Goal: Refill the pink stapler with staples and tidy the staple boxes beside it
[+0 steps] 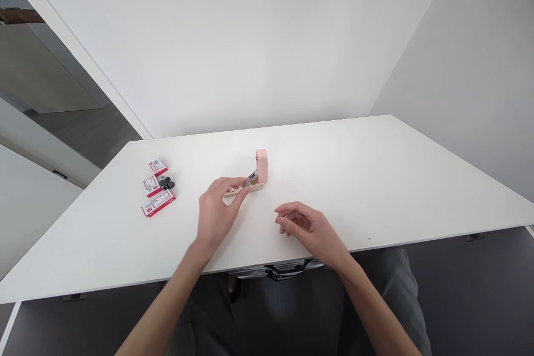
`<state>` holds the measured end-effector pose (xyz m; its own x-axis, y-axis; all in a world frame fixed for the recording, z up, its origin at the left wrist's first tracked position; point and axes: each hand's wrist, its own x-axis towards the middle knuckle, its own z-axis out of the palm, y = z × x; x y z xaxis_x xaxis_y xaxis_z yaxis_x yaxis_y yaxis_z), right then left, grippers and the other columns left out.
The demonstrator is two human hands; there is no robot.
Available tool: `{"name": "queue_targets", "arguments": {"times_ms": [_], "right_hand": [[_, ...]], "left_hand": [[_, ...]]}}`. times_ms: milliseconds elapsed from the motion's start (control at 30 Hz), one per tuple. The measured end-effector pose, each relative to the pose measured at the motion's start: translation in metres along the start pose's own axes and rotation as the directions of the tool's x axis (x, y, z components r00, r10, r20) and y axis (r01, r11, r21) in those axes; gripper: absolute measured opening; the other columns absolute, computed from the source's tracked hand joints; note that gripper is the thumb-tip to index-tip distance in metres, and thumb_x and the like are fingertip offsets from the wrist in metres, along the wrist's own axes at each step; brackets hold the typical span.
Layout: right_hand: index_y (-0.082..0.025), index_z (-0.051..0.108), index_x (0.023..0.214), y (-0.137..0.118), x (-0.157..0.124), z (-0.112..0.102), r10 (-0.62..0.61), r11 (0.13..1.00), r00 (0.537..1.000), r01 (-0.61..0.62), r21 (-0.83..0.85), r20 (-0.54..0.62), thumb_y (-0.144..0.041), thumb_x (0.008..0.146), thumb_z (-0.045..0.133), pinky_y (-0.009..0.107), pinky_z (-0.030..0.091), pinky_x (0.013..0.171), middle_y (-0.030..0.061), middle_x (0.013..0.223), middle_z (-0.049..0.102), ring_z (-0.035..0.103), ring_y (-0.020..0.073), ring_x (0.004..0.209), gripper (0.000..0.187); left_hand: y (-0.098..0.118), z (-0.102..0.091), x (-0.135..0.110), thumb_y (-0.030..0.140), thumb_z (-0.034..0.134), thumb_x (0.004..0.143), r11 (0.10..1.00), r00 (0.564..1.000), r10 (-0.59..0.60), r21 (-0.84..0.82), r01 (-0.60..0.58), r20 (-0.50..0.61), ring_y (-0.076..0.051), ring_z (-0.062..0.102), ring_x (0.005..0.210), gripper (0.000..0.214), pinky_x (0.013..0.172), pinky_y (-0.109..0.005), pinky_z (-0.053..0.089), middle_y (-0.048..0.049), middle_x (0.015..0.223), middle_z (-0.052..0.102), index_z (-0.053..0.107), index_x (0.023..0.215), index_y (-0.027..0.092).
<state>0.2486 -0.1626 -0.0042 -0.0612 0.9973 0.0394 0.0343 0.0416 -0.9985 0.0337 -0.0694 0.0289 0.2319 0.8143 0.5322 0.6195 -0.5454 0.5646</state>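
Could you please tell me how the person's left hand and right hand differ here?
The left hand reaches farther over the table and its fingers touch the opened pink stapler; the right hand holds nothing. The left hand lies palm down, while the right hand is near the front edge, fingers loosely curled. Both are bare.

Two bare hands are shown, the left hand (217, 208) and the right hand (311, 228), with long, slender fingers; details of the nails cannot be made out. Each is joined to a forearm, the left forearm (167, 300) and the right forearm (375, 311), which is seen bare down to the picture's lower edge. The legs are clad in grey trousers (387, 289) of plain, matte cloth, marked by soft creases.
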Motion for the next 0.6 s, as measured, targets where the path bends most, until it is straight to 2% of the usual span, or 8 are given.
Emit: {"name": "queue_targets", "arguments": {"times_ms": [133, 233, 400, 600], "right_hand": [[-0.027, 0.073, 0.111, 0.0, 0.0, 0.0, 0.005, 1.0, 1.0, -0.005, -0.002, 0.003, -0.045, 0.099, 0.068, 0.034, 0.057, 0.083, 0.001, 0.092, 0.071, 0.07, 0.0177, 0.084, 0.022], [-0.027, 0.073, 0.11, 0.0, 0.0, 0.0, 0.008, 1.0, 1.0, -0.008, -0.002, 0.004, -0.045, 0.099, 0.068, 0.035, 0.057, 0.083, 0.0015, 0.092, 0.071, 0.069, 0.018, 0.084, 0.022], [-0.027, 0.073, 0.111, -0.001, 0.0, 0.0, 0.02, 1.0, 1.0, -0.019, -0.025, 0.007, -0.045, 0.099, 0.068, 0.035, 0.057, 0.084, 0.0016, 0.091, 0.071, 0.069, 0.0187, 0.084, 0.022], [-0.028, 0.073, 0.11, -0.002, 0.0, 0.0, 0.038, 0.998, 0.999, -0.038, -0.045, 0.005, -0.045, 0.099, 0.068, 0.034, 0.057, 0.085, 0.001, 0.093, 0.072, 0.07, 0.0179, 0.085, 0.02]], "left_hand": [[-0.009, 0.0, 0.019, 0.037, 0.072, 0.093, 0.997, 0.997, -0.079, -0.025, 0.079, 0.014, -0.02, 0.071, 0.092, 0.014, 0.083, -0.036, 0.056, -0.0005, 0.107, 0.08, 0.077, 0.101, 0.026], [-0.015, 0.004, 0.026, 0.039, 0.07, 0.093, 0.995, 0.995, -0.088, -0.049, 0.09, 0.039, -0.021, 0.071, 0.094, 0.016, 0.084, -0.036, 0.055, -0.0011, 0.108, 0.08, 0.078, 0.098, 0.026], [-0.025, 0.013, 0.029, 0.04, 0.071, 0.091, 0.992, 0.992, -0.083, -0.085, 0.09, 0.091, -0.022, 0.07, 0.103, 0.016, 0.087, -0.036, 0.054, -0.0009, 0.11, 0.079, 0.079, 0.097, 0.027], [-0.029, 0.017, 0.029, 0.04, 0.074, 0.09, 0.971, 0.979, -0.165, -0.157, 0.183, 0.122, -0.021, 0.07, 0.105, 0.015, 0.084, -0.032, 0.055, 0.0001, 0.111, 0.079, 0.081, 0.097, 0.029]]}}
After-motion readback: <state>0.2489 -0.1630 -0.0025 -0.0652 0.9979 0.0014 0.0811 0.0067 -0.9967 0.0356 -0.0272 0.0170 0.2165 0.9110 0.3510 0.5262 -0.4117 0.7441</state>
